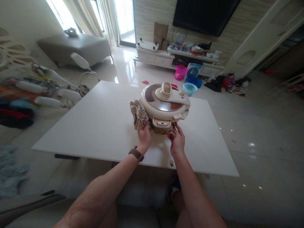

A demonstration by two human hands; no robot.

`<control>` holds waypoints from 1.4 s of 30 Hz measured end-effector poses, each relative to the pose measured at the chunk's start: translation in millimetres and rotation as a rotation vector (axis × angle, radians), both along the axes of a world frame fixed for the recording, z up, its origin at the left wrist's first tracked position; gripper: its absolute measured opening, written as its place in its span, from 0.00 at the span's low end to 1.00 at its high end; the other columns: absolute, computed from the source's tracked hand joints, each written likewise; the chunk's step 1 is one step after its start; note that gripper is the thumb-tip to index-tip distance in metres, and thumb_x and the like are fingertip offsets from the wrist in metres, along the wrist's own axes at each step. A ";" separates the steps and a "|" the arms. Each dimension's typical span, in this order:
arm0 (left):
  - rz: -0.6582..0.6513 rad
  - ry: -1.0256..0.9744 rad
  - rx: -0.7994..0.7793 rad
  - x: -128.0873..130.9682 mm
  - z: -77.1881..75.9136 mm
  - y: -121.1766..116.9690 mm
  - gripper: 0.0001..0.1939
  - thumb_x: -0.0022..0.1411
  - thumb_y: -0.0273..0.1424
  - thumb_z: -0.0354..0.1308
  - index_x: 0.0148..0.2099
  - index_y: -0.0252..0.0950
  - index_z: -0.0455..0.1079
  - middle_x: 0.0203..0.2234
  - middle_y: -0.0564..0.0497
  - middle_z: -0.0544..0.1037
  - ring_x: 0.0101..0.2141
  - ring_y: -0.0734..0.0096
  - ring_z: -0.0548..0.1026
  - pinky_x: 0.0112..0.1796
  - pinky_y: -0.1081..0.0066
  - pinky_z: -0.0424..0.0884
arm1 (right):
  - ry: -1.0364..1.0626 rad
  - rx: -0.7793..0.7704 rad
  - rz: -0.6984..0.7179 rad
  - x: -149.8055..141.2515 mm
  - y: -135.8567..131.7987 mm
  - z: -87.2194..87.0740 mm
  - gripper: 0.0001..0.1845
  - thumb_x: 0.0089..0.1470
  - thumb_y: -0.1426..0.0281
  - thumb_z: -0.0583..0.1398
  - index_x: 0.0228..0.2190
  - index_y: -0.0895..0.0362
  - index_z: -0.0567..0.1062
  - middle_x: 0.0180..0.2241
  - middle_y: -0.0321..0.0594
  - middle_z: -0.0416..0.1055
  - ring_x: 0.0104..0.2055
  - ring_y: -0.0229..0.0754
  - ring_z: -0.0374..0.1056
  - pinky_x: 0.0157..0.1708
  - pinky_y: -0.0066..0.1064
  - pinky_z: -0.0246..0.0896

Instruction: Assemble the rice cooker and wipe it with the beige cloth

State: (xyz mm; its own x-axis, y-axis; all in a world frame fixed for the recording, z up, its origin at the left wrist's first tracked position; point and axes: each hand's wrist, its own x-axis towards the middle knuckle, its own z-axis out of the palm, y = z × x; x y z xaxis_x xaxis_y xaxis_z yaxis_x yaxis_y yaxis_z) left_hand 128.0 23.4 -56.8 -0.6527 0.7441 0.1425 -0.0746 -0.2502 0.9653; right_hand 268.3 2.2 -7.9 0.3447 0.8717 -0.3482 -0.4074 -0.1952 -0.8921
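A cream and brown electric pressure cooker (163, 107) with a domed lid stands at the middle of the white table (83, 126). My left hand (144, 136) is closed on a bunched, striped brown cloth (139, 115), which it presses to the cooker's left side. At the lower front right of the cooker, my right hand (177, 139) has its fingers curled against the body, near the base. The cooker hides some of its fingertips. A brown watch sits on my left wrist.
Beyond the table stand a pink basket (180, 72), a light blue basket (190, 89) and a low white cabinet (154, 58) with boxes and dishes on it. White padded chair parts (48, 101) lie close to the table's left side. A small sticker (171, 163) marks the near edge.
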 end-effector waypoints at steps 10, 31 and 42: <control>0.004 0.009 -0.015 0.4 -0.4 -0.7 0.22 0.66 0.38 0.62 0.60 0.39 0.76 0.59 0.42 0.80 0.63 0.55 0.74 0.67 0.59 0.64 | 0.006 -0.010 0.001 1.0 0.6 0.4 0.35 0.51 0.63 0.66 0.61 0.52 0.77 0.46 0.40 0.84 0.28 0.35 0.78 0.26 0.24 0.67; 0.027 -0.004 -0.015 1.7 1.8 -0.6 0.22 0.64 0.37 0.63 0.58 0.39 0.76 0.58 0.42 0.81 0.61 0.55 0.76 0.65 0.60 0.66 | -0.016 0.009 -0.010 0.6 1.4 -5.4 0.34 0.48 0.66 0.64 0.59 0.51 0.79 0.49 0.39 0.83 0.26 0.33 0.77 0.27 0.23 0.67; 0.002 -0.012 -0.010 2.8 3.2 0.2 0.23 0.66 0.38 0.62 0.62 0.39 0.75 0.62 0.42 0.78 0.66 0.55 0.71 0.69 0.59 0.61 | -0.023 -0.003 -0.010 0.1 0.9 -5.6 0.35 0.49 0.64 0.66 0.59 0.54 0.78 0.40 0.38 0.84 0.27 0.35 0.77 0.27 0.24 0.66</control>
